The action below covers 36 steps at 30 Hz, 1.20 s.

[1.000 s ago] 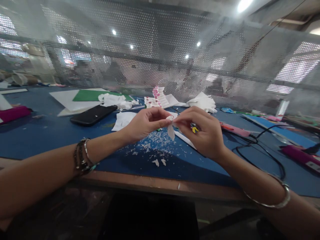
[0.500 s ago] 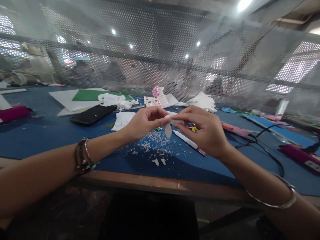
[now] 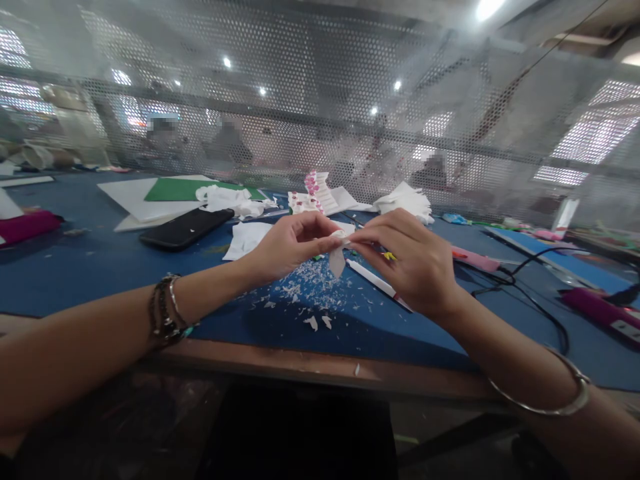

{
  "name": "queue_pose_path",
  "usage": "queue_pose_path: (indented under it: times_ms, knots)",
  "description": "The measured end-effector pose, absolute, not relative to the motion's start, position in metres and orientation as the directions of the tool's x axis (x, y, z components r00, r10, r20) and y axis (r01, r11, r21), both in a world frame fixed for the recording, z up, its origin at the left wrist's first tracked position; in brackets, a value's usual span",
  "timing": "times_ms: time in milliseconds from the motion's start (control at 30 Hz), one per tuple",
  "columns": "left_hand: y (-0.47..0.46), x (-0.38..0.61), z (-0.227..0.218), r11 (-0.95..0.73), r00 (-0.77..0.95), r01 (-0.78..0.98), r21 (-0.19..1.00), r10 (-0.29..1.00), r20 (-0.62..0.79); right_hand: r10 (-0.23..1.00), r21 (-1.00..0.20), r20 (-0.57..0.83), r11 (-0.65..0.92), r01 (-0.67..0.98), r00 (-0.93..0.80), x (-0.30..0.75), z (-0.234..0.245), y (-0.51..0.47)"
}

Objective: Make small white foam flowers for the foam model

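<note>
Between my two hands, above the blue tabletop, is a small white paper piece (image 3: 337, 262) with a pointed flap hanging down, perhaps a paper flower. My left hand (image 3: 295, 243) pinches it between thumb and fingers from the left. From the right, my right hand (image 3: 413, 260) pinches its other side with thumb and forefinger; the fingertips of both hands nearly meet and hide part of the paper. Below lie white paper scraps (image 3: 315, 287) in a loose scatter. A white pen-like stick (image 3: 375, 279) rests on the table beneath my right hand.
A black phone (image 3: 186, 230), crumpled white paper (image 3: 233, 200) and a green sheet (image 3: 175, 189) lie at the left. Folded white paper (image 3: 405, 202) sits at the back. A pink glue gun (image 3: 475, 259), its black cable (image 3: 550, 320) and a magenta power strip (image 3: 603, 317) are at the right.
My right hand has shifted slightly, its fingers now straighter and pinched closer at the paper's edge. The left hand stays almost still, and the flap hangs in nearly the same place.
</note>
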State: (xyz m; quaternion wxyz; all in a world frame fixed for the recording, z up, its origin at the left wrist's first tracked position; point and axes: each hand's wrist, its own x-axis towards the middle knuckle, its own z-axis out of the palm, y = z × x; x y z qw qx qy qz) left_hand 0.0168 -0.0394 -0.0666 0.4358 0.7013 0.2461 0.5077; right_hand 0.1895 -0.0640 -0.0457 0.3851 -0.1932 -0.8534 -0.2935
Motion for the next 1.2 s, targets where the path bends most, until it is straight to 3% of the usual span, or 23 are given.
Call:
queue_pose_path:
  times_ms: [267, 567, 667, 767, 900, 1033, 1200]
  knots:
    - [-0.040, 0.015, -0.066, -0.512, 0.435, -0.109, 0.852, 0.746, 0.504, 0.158, 0.308, 0.746, 0.780, 0.545, -0.646, 0.190, -0.043, -0.062]
    - [-0.037, 0.011, -0.069, -0.557, 0.505, -0.102, 0.824, 0.685, 0.525, 0.421, -0.094, 0.694, 0.857, 0.506, -0.584, 0.187, -0.043, -0.064]
    - [-0.038, 0.011, -0.069, -0.572, 0.495, -0.082, 0.816, 0.688, 0.531, 0.497, -0.262, 0.674, 0.853, 0.451, -0.547, 0.186, -0.046, -0.064]
    - [-0.041, 0.014, -0.070, -0.563, 0.463, -0.039, 0.825, 0.722, 0.514, 0.541, -0.357, 0.658, 0.837, 0.415, -0.524, 0.186, -0.051, -0.063]
    - [-0.047, 0.018, -0.071, -0.559, 0.411, -0.048, 0.828, 0.744, 0.526, 0.542, -0.347, 0.688, 0.830, 0.437, -0.483, 0.184, -0.056, -0.062]
    - [-0.054, 0.021, -0.068, -0.611, 0.371, 0.016, 0.791, 0.739, 0.563, 0.470, -0.218, 0.762, 0.834, 0.507, -0.445, 0.183, -0.061, -0.063]
    - [-0.057, 0.020, -0.069, -0.756, 0.404, 0.039, 0.653, 0.609, 0.682, 0.344, -0.063, 0.848, 0.820, 0.569, -0.403, 0.181, -0.063, -0.064]
